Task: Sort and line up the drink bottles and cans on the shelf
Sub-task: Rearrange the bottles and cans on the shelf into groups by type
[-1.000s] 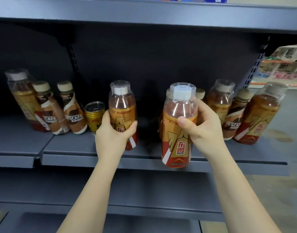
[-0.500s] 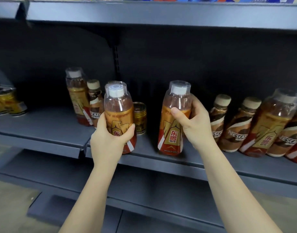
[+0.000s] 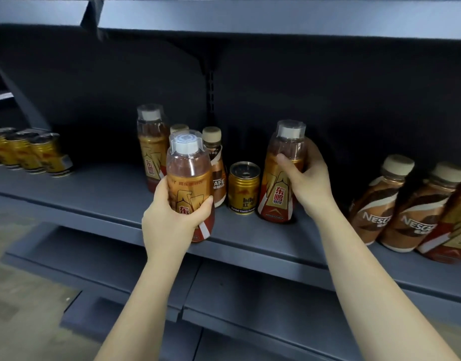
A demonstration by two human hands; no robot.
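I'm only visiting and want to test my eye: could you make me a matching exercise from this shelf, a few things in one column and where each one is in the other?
Things:
1. clear-capped orange energy-drink bottle near the shelf edge
2. lone small gold metal can
3. row of gold cans
4. brown Nescafe coffee bottles with beige caps

Places:
A. far left of the grey metal shelf
B. gripped by the left hand
C. far right of the shelf
D. standing between the two held bottles

Pairs: 1-B, 2-D, 3-A, 4-C
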